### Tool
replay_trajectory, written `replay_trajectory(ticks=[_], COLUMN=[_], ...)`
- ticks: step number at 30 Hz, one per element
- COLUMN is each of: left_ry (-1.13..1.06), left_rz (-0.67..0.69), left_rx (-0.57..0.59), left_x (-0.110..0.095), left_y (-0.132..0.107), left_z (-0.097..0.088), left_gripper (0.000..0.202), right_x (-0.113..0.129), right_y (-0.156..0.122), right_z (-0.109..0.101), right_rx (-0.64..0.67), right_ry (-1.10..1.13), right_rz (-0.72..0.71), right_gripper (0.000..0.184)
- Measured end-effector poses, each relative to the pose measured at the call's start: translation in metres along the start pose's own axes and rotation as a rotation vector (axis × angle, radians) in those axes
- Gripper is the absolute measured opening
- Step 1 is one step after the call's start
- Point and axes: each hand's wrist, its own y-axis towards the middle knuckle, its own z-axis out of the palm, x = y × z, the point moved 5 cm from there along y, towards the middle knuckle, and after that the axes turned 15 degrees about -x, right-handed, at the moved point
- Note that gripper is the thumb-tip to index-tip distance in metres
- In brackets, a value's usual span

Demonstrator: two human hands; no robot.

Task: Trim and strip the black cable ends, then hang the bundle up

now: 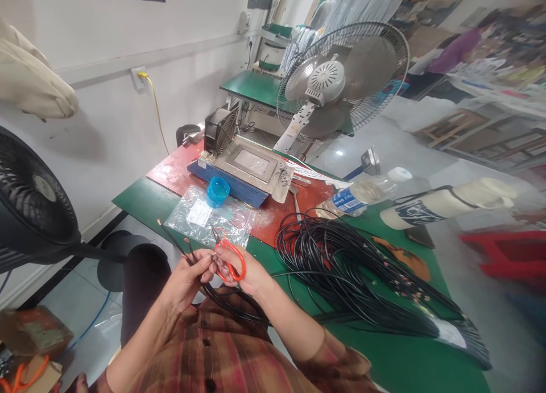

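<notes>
Green tabletop, black copper-tipped cables, orange-handled scissors

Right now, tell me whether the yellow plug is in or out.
In: the yellow plug sits in the wall socket, cord hanging below.

You are wearing a plaid shirt that fills the bottom centre of the frame, its brown ground crossed by soft bands of muted red and darker brown. Dark round buttons run in a line down your front. Your right sleeve, lower right, ends around the elbow; only a bit of your left sleeve shows at the bottom left. Your hands and forearms are bare, and a dark trouser leg shows left of centre.
</notes>
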Motion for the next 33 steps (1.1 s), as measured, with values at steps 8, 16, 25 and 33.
replay_trajectory(ticks=[8, 16, 25, 33], left_ry=[-0.03, -0.023, 0.007, 0.081], left_rz=[-0.019, -0.039, -0.033, -0.03], left_rx=[0.002, 0.024, -0.007, 0.022], left_x=[0.0011, 0.0021, 0.0008, -0.0012], left_y=[0.0006, 0.0007, 0.0006, 0.001], left_z=[0.0007, 0.0016, 0.0001, -0.0007], left_gripper=[0.017, 0.022, 0.022, 0.027], right_x=[-0.0069, -0.0038, -0.0049, -0.0012], right_y=[0.0002, -0.0025, -0.0035, -0.0026], right_z=[-0.0007, 0.0012, 0.0021, 0.002], right_rx=[-0.04, -0.032, -0.029, -0.027], right_ry=[0.069, -0.011, 0.008, -0.052], right_rz=[0.006, -0.024, -0.023, 0.009], right_gripper=[0.045, 0.045, 0.048, 0.049])
